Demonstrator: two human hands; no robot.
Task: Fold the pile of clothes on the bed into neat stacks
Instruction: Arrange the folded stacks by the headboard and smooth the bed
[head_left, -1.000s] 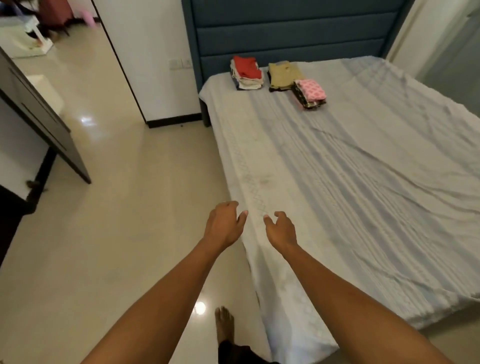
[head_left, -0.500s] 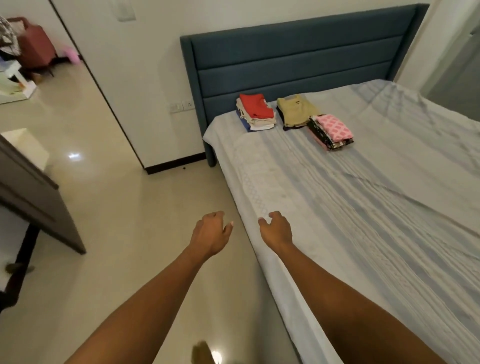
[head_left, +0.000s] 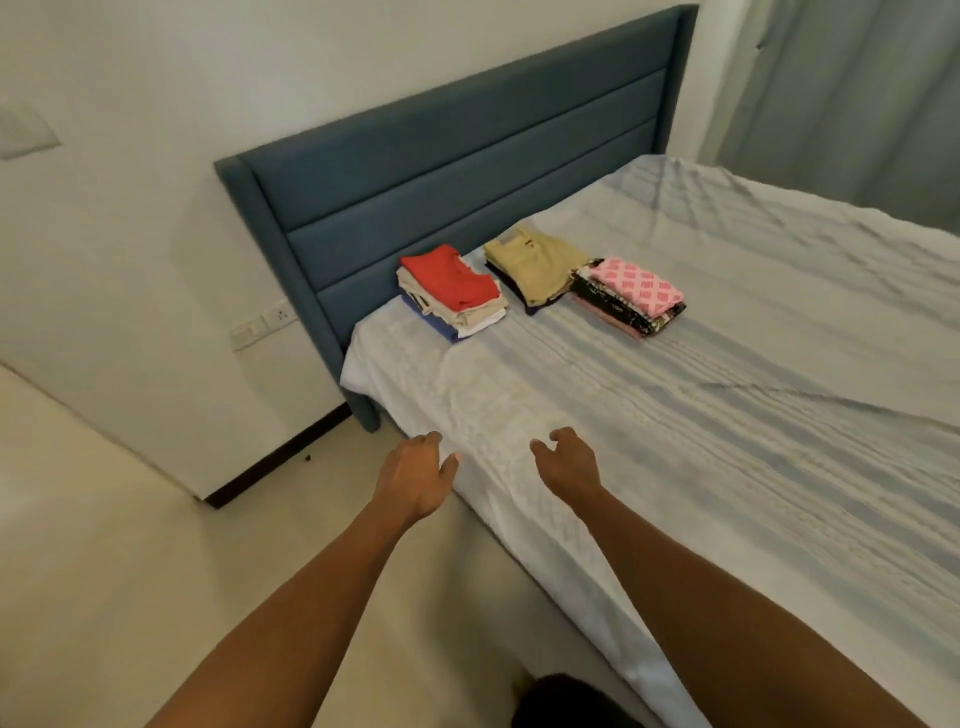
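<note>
Three folded stacks sit in a row on the bed (head_left: 727, 467), close to the blue headboard (head_left: 467, 171). The stack nearest the bed's left edge (head_left: 452, 293) has a red shirt on top, with beige, white and blue layers under it. Just beside it, farther from that edge, a second stack (head_left: 537, 273) is topped with tan trousers over something dark. The third stack (head_left: 631, 293) lies just past that one and a little farther from the headboard, with a pink patterned piece on top of dark printed cloth. The three stacks lie near one another but apart. The rest of the pale striped sheet is lightly wrinkled.

Both bare arms reach forward toward the bed's left edge, well away from the stacks. The left hand (head_left: 415, 480) hangs over the floor (head_left: 130, 571) just beside the bed's edge, its fingers (head_left: 434, 441) loosely curled and parted, gripping nothing. The right hand (head_left: 569, 465) is over the sheet just inside that edge, fingers likewise loose and empty; whether it touches the sheet cannot be told.

A wall socket (head_left: 262, 325) is fixed to the wall left of the headboard.
</note>
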